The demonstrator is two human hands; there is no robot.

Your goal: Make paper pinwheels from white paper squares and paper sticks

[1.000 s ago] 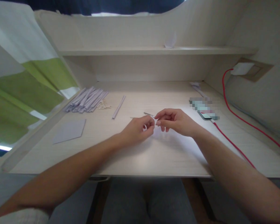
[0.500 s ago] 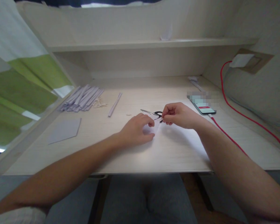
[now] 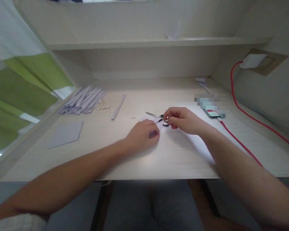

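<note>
Scissors [image 3: 156, 117] lie at the middle of the frame on the desk [image 3: 125, 150], long axis running left to right, blades pointing toward the upper left and black handles toward the right. Your right hand [image 3: 183, 120] has its grip pinched narrow at those handles. Your left hand [image 3: 143, 136] rests curled just below the blades over a small white paper piece [image 3: 160, 126]; you cannot tell whether its grip holds it. Paper strips [image 3: 84, 101] are piled at the left of the frame.
</note>
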